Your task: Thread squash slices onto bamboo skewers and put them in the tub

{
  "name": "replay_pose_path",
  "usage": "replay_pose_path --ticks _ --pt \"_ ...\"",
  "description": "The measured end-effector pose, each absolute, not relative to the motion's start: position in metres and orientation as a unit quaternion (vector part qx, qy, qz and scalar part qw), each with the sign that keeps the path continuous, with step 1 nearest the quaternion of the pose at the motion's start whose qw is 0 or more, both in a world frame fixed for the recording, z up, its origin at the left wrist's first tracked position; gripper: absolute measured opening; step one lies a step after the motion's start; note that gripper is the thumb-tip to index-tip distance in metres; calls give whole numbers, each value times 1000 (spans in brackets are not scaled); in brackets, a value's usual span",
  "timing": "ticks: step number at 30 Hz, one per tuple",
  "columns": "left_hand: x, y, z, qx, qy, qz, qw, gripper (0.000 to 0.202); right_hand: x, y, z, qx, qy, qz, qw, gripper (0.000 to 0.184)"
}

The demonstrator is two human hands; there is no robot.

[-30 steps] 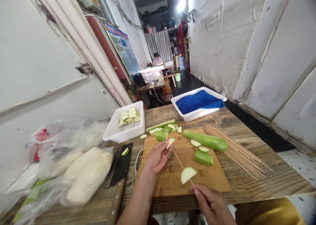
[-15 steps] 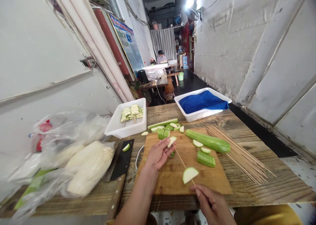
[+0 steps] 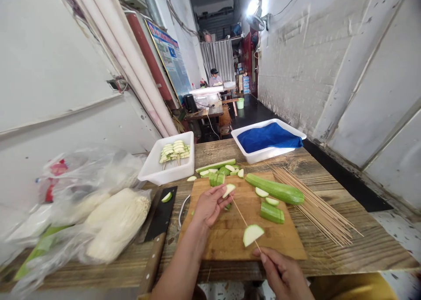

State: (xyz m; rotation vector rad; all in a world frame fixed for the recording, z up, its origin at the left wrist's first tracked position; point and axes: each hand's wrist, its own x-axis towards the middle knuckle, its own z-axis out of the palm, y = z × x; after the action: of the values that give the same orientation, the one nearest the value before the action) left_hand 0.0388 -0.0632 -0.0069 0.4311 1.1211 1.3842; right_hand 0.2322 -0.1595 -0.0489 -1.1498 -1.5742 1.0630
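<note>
Between the fingers of my left hand (image 3: 210,205) is a half-round zucchini slice (image 3: 229,190), held above the cutting board (image 3: 223,243). My right hand (image 3: 283,269) pinches the lower end of a thin wooden skewer (image 3: 240,212). Threaded low on that skewer, close to my right fingers, is a larger zucchini slice (image 3: 253,235). The skewer's upper tip meets the slice in my left hand; whether it has pierced it I cannot tell. On the board's right lie a long zucchini piece (image 3: 275,188) and a cut stack of slices (image 3: 272,212). More cut pieces (image 3: 217,178) rest at its far edge.
Loose skewers (image 3: 319,208) lie on the right. A cleaver (image 3: 161,225) with a slice on its blade is left of the board. Behind stand a white tray (image 3: 151,170) of skewered slices and another tray (image 3: 256,158) with a blue cloth (image 3: 268,136). Plastic bags (image 3: 115,230) fill the left.
The view has shifted slightly. My hands, the skewer and both slices keep nearly the same positions relative to each other.
</note>
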Motion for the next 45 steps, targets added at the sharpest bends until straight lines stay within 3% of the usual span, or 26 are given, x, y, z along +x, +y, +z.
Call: replay_pose_path --ticks 45 --pt "47 -66 -5 241 516 533 626 11 241 -155 -61 -462 -653 461 385 37"
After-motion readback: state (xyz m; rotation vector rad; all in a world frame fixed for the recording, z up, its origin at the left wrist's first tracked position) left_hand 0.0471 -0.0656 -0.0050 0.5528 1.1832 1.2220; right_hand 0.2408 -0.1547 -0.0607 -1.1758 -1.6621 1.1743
